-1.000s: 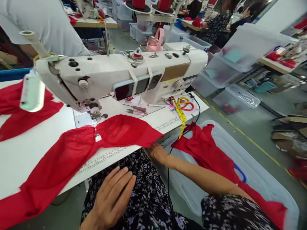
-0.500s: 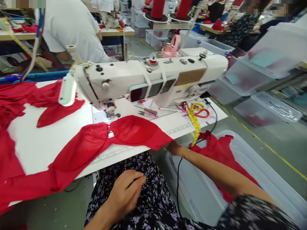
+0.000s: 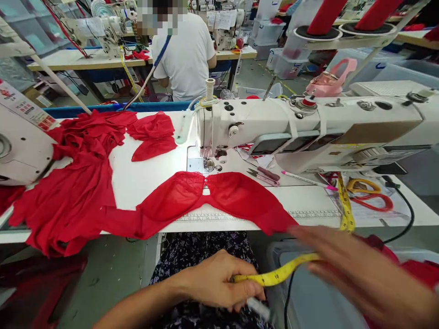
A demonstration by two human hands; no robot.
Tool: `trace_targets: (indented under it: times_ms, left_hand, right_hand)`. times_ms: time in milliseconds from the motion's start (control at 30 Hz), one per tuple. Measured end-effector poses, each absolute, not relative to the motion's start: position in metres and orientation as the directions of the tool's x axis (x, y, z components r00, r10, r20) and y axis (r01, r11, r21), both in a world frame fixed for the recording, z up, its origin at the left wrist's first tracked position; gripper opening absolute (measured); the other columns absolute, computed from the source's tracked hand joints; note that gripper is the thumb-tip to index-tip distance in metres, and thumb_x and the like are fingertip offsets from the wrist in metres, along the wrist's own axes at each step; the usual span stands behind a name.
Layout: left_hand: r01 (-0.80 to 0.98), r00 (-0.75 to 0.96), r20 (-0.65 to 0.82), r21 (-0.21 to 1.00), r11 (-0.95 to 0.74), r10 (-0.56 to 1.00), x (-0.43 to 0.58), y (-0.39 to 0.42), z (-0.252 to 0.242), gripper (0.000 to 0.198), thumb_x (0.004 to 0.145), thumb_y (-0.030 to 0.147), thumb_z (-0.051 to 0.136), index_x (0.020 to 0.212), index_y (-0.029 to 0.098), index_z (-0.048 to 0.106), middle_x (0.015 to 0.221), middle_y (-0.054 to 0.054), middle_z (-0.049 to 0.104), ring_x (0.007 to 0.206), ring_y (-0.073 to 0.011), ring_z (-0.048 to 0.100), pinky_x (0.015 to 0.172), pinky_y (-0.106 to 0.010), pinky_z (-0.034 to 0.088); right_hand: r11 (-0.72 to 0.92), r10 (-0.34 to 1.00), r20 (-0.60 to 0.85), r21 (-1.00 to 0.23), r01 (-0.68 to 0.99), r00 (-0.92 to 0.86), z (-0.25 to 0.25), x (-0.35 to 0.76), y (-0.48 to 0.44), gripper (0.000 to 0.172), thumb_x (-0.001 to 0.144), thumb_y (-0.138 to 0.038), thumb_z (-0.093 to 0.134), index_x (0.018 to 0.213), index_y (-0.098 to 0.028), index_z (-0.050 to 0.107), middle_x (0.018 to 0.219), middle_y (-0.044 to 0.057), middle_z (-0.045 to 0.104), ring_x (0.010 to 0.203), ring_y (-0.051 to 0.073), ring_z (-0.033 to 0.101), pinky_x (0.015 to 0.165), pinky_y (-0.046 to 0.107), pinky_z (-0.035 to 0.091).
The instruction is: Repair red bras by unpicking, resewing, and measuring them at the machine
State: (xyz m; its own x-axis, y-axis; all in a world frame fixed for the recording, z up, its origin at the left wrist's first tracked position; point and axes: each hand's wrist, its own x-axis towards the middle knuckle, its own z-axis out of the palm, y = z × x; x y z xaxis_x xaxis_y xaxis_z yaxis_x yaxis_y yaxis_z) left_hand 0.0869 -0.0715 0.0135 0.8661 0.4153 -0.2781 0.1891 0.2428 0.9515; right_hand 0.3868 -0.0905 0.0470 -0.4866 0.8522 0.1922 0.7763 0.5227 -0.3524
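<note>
My left hand (image 3: 228,281), above my lap, is closed around a yellow tape measure (image 3: 279,274). A blurred whitish piece (image 3: 259,308) sticks out below its fingers. The tape curves up to the right and disappears at my right hand (image 3: 346,258). That hand is smeared by motion, its fingers reaching toward the table edge; its grip on the tape is unclear. A red bra (image 3: 240,196) lies spread along the front of the white table (image 3: 137,183), cups side by side below the needle area of the sewing machine (image 3: 260,114). Its right end meets the blurred right fingers.
Heaped red fabric (image 3: 85,183) covers the table's left. Thread snips (image 3: 264,178), a pink pen (image 3: 308,180) and scissors (image 3: 373,201) lie on the right. A grey-clear bin (image 3: 308,292) stands below the right edge. A person in white (image 3: 185,55) sits beyond.
My view has turned left. My left hand, earlier resting on my lap without the tape, now grips it. My right hand has come away from the bra's end, nearer to me.
</note>
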Motion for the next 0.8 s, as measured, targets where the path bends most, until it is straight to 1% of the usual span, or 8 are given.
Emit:
trace_targets:
  times_ms: [33,67,167,267,400,500,600,800]
  left_hand:
    - [0.190,0.873,-0.251,0.965,0.182,0.418,0.081,-0.069,0.022,0.028,0.097,0.036,0.051,0.095,0.015,0.070,0.057,0.004,0.053,0.049,-0.0072,0.050,0.049,-0.016,0.040]
    - [0.197,0.880,-0.222,0.975,0.102,0.421,0.074,-0.066,0.031,0.024,0.096,0.031,0.052,0.089,0.015,0.069,0.056,0.005,0.052,0.050,-0.0066,0.050,0.051,-0.015,0.039]
    - [0.282,0.875,-0.215,0.955,-0.096,0.434,0.050,-0.058,0.055,0.017,0.092,0.025,0.057,0.082,0.017,0.067,0.055,0.006,0.048,0.050,-0.0055,0.043,0.050,-0.016,0.032]
    - [0.380,0.835,-0.323,0.924,-0.043,0.446,0.024,-0.051,0.067,0.021,0.096,0.027,0.052,0.092,0.018,0.071,0.056,0.007,0.046,0.048,-0.0050,0.040,0.047,-0.016,0.029]
    - [0.385,0.806,-0.364,0.921,0.055,0.467,0.013,-0.041,0.067,0.025,0.098,0.028,0.049,0.092,0.016,0.071,0.058,0.006,0.049,0.049,-0.0050,0.041,0.048,-0.016,0.031]
    - [0.381,0.726,-0.416,0.906,0.184,0.547,0.009,-0.027,0.064,0.028,0.097,0.038,0.051,0.091,0.015,0.067,0.062,0.004,0.054,0.051,-0.0064,0.046,0.047,-0.016,0.035]
    - [0.348,0.566,-0.414,0.904,0.249,0.713,-0.001,-0.011,0.059,0.035,0.097,0.046,0.049,0.084,0.016,0.061,0.067,0.002,0.057,0.055,-0.0083,0.053,0.051,-0.018,0.042]
    - [0.394,0.423,-0.300,0.911,0.125,0.855,0.002,0.009,0.044,0.035,0.096,0.043,0.051,0.075,0.016,0.057,0.067,0.003,0.058,0.051,-0.0074,0.050,0.048,-0.020,0.037]
  right_hand:
    - [0.582,0.785,0.050,-0.399,0.709,-0.617,0.054,0.366,-0.085,0.055,0.089,-0.048,0.061,0.142,-0.036,0.053,0.120,0.010,0.071,0.111,0.027,0.065,0.091,0.039,0.055]
    - [0.612,0.701,-0.032,-0.486,0.624,-0.713,0.061,0.346,-0.079,0.056,0.089,-0.049,0.062,0.143,-0.035,0.051,0.116,0.007,0.072,0.107,0.025,0.067,0.087,0.034,0.057]
    - [0.440,0.553,-0.239,-0.729,0.524,-0.798,0.076,0.313,-0.060,0.027,0.099,-0.041,0.051,0.119,-0.035,0.067,0.084,-0.001,0.075,0.074,0.016,0.069,0.070,0.025,0.055]
    - [0.264,0.546,-0.355,-0.787,0.558,-0.759,0.080,0.318,-0.040,0.025,0.100,-0.038,0.050,0.107,-0.030,0.072,0.070,-0.001,0.071,0.066,0.015,0.067,0.065,0.024,0.051]
    - [0.017,0.506,-0.382,-0.892,0.452,-0.773,0.075,0.304,-0.025,0.048,0.093,-0.045,0.061,0.137,-0.026,0.056,0.091,0.003,0.073,0.072,0.014,0.067,0.060,0.022,0.049]
    - [-0.007,0.570,-0.352,-0.905,0.424,-0.742,0.070,0.278,-0.014,0.037,0.099,-0.048,0.048,0.101,-0.017,0.069,0.064,-0.002,0.059,0.054,0.008,0.051,0.050,0.019,0.037]
    - [0.046,0.682,-0.332,-0.869,0.492,-0.651,0.070,0.270,0.006,0.045,0.098,-0.049,0.047,0.070,-0.016,0.059,0.060,-0.002,0.053,0.052,0.007,0.045,0.049,0.019,0.033]
    - [-0.236,0.607,-0.493,-0.861,0.451,-0.623,0.062,0.262,0.032,0.042,0.091,-0.059,0.053,0.100,-0.019,0.063,0.070,-0.002,0.058,0.047,0.008,0.049,0.042,0.020,0.032]
